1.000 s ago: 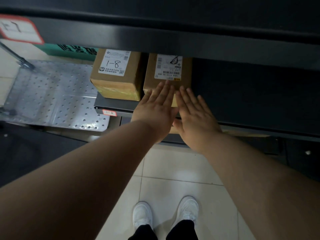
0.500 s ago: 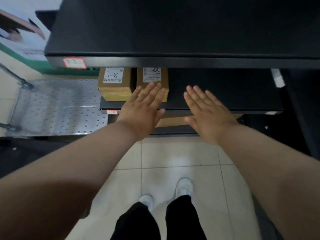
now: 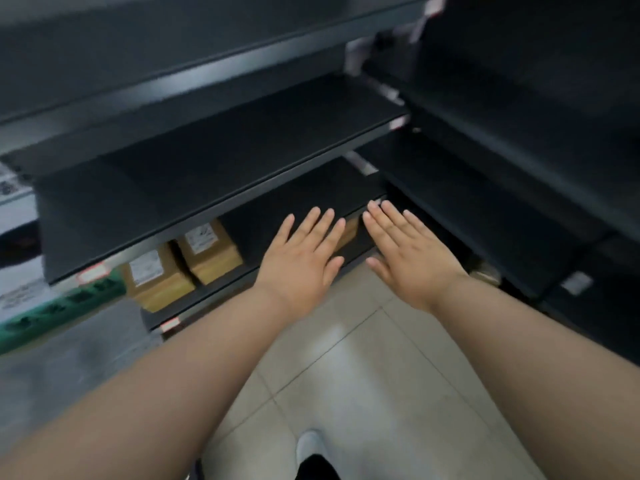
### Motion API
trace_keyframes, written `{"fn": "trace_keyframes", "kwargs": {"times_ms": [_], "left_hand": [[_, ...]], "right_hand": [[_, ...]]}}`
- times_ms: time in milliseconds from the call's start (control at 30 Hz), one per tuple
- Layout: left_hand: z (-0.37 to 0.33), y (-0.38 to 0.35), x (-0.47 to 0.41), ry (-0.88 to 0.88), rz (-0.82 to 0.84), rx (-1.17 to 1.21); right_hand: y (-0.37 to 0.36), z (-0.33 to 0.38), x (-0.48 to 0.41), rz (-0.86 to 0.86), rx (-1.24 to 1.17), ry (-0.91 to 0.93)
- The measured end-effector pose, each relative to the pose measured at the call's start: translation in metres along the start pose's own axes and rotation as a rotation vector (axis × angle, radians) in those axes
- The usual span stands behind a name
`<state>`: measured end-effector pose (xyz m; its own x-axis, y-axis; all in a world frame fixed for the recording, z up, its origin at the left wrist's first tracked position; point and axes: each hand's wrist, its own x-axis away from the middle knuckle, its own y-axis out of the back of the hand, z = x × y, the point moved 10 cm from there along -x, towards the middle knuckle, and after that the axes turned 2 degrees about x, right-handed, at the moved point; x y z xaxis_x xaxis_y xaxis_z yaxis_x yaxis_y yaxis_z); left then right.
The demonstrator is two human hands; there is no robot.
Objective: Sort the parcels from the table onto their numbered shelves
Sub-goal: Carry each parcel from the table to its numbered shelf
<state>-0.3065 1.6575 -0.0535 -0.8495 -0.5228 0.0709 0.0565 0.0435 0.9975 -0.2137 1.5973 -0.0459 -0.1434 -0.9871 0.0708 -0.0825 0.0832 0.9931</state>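
Two brown cardboard parcels with white labels sit side by side on a low black shelf (image 3: 214,294): the left parcel (image 3: 157,284) and the right parcel (image 3: 211,252). My left hand (image 3: 303,256) hovers flat, fingers straight, to the right of them and holds nothing. My right hand (image 3: 405,249) is spread flat beside it, also empty, in front of the shelf's right end. A sliver of another brown box (image 3: 349,230) shows between my hands on a lower level.
Black shelves (image 3: 207,161) rise in tiers above, with small red-edged number tags (image 3: 90,273) on their front edges. A second dark shelving unit (image 3: 502,202) stands at the right. Tiled floor (image 3: 346,375) and my white shoe (image 3: 310,445) are below. A grey metal cart deck (image 3: 69,358) lies at left.
Both hands have drawn back from the right parcel and moved rightward, staying flat and empty. My view has swung right and tilted, so the parcels now sit at the left.
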Motion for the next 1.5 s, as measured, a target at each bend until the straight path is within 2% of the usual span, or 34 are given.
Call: {"fn": "trace_keyframes", "kwargs": {"times_ms": [133, 267, 500, 633, 967, 1233, 1500], "left_hand": [[-0.121, 0.031, -0.018, -0.221, -0.055, 0.005], [-0.266, 0.055, -0.003, -0.444, -0.117, -0.004], [-0.532, 0.052, 0.102, -0.849, -0.085, 0.026], [-0.640, 0.051, 0.169, -1.036, -0.078, 0.024], [-0.796, 0.035, 0.268, -1.383, -0.031, -0.007], [-0.909, 0.030, 0.277, -1.625, -0.015, 0.008], [-1.009, 0.019, 0.291, -1.866, 0.018, -0.047]], "right_hand": [[0.025, -0.090, 0.110, 0.040, 0.024, -0.278], [0.045, -0.153, 0.255, -0.014, -0.002, -0.544], [0.034, -0.191, 0.507, -0.023, -0.057, -0.867], [0.028, -0.202, 0.631, -0.012, -0.058, -1.049], [0.004, -0.193, 0.836, 0.028, -0.115, -1.455], [-0.005, -0.209, 0.949, 0.059, -0.103, -1.788], [-0.012, -0.216, 1.034, 0.005, -0.132, -2.142]]}}
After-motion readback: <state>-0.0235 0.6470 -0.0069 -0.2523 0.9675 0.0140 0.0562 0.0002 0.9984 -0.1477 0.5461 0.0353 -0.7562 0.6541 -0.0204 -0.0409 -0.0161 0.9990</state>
